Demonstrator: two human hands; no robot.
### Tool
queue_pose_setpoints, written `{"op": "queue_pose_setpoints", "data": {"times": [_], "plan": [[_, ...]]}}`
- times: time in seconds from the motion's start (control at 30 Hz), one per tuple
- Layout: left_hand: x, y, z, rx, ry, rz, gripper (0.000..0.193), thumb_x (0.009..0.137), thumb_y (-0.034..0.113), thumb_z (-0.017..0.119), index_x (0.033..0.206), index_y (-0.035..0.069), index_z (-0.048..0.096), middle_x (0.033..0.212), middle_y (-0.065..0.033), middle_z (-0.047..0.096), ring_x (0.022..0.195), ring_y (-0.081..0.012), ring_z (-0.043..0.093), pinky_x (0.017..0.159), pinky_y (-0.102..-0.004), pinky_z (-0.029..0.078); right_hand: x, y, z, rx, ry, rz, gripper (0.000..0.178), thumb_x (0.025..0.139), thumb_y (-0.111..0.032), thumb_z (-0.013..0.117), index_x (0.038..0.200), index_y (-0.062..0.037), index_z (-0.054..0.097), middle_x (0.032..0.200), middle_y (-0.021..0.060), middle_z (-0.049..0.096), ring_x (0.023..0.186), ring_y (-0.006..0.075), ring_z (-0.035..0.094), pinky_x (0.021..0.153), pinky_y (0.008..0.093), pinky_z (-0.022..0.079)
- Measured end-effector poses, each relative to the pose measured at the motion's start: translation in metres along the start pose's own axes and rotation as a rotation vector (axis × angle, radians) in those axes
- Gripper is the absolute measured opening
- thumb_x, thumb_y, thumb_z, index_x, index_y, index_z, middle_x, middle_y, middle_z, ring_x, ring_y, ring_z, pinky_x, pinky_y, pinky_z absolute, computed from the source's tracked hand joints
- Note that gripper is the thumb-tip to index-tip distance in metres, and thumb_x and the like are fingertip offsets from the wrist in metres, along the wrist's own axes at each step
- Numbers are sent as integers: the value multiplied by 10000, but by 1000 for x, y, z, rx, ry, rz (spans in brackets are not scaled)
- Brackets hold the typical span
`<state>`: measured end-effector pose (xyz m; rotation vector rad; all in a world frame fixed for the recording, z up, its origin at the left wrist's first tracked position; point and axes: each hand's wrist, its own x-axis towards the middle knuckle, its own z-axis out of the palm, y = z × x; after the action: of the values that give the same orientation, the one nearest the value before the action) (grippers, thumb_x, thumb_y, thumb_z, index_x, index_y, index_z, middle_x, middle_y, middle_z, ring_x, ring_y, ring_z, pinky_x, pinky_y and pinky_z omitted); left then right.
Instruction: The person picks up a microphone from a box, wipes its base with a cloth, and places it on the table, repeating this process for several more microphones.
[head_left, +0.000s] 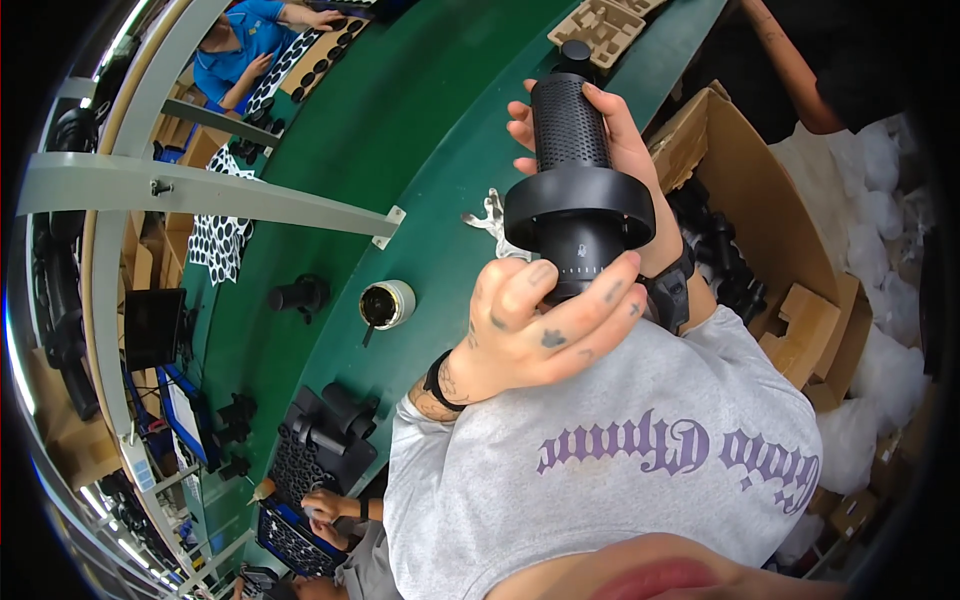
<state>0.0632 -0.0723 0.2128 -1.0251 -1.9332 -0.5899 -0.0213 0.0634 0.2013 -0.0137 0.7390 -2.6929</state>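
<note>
A black microphone (571, 122) with a perforated mesh body and a wide black ring (580, 205) around it is held up before my chest. My right hand (635, 150) grips the mesh part, thumb on one side and fingertips showing on the other. My left hand (550, 335) closes around the smooth lower end, which bears small light markings. Most of that end is hidden behind the left fingers. Just beyond the left hand, on the green table (440, 215), lies a crumpled white and grey item (490, 215) that I cannot make out.
A white pot (388, 303) with dark contents and a stick stands left of my hands. Beyond are another black microphone (298, 295) and a grey metal frame (220, 193). A cardboard box (770, 190) of black parts sits at right. Co-workers (240, 60) work nearby.
</note>
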Motion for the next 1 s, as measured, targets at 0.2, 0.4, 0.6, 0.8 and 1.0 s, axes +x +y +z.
{"op": "queue_pose_setpoints", "data": {"times": [0.2,0.4,0.6,0.8,1.0], "plan": [[3,3,1,26,-28,28,260,682,173,682,917,285,668,1086,134,650,809,-168,348,593,-246,320,0,2,-7,111,-54,38,466,907,-365,498,1201,-4,502,1072,124,578,996,189,599,824,328,561],[4,9,4,72,-1,14,276,643,152,657,875,302,673,1071,200,629,800,-173,338,574,-238,317,-2,3,-8,259,-75,92,429,899,-333,527,1163,5,518,1038,108,583,981,172,607,846,337,553],[0,-7,-12,-336,63,-91,420,596,213,711,993,90,649,1033,-139,589,725,-171,519,588,-252,431,7,1,-21,453,-88,142,390,871,-364,524,1103,-51,532,985,114,591,901,221,607,821,432,554],[-25,-18,-7,-1193,-453,-1174,788,632,212,805,1266,-44,413,1155,-134,568,1017,-232,598,868,-344,490,2,-13,15,59,-524,-534,667,748,-296,685,1273,-40,364,998,156,525,846,272,611,828,413,531],[-39,-13,24,-1041,-269,-1066,663,658,94,779,1221,-18,447,1096,-131,599,1027,-224,587,903,-347,458,0,-28,18,-1087,-146,-1113,505,878,-302,454,1274,1,376,1138,215,533,1011,272,567,856,418,508]]}}
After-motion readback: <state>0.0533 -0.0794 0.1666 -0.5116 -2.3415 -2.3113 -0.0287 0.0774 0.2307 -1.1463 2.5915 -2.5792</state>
